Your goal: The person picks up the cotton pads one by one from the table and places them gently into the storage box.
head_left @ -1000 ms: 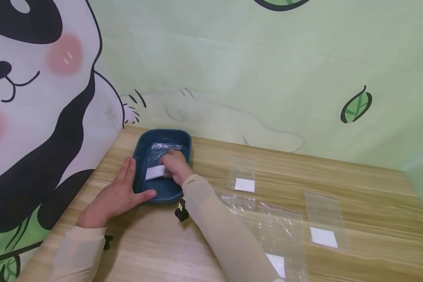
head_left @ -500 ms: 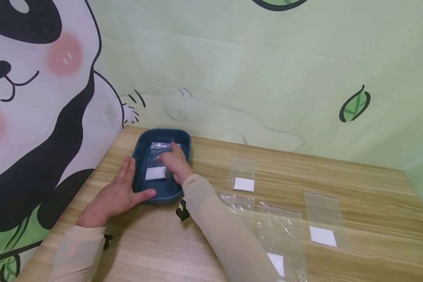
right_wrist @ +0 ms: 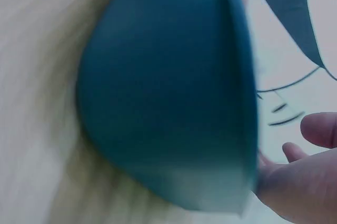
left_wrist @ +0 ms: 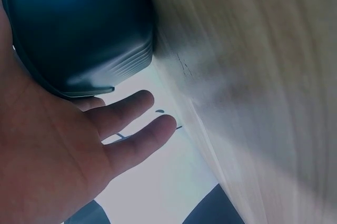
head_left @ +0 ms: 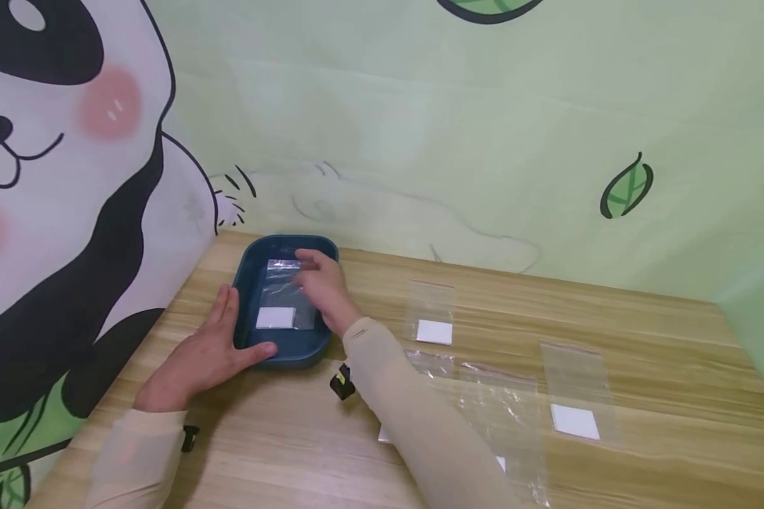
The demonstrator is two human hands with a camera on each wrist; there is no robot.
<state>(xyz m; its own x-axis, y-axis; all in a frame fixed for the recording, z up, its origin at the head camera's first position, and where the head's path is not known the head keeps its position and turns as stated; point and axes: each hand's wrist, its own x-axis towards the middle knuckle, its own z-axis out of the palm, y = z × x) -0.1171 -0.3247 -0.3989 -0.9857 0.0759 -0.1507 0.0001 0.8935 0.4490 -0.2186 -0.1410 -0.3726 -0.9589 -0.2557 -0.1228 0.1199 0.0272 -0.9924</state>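
A blue plastic tray stands at the table's far left. Inside it lies a clear zip bag with a white rectangular piece at its near end. My left hand rests against the tray's left side, thumb reaching over the near rim. In the left wrist view its fingers stretch out straight beside the tray's outer wall. Over the right part of the tray is my right hand, its fingers loosely bent above the bag and holding nothing. The right wrist view shows the tray's outside wall, blurred.
Several clear zip bags lie on the wooden table to the right: a small bag, a long bag and a larger bag, partly under the right forearm. A green wall with a panda picture borders the table.
The right hand has drawn up and back from the white piece and bag, uncovering more of the bag in the tray. The left hand stays at the tray's side. The view has shifted slightly.
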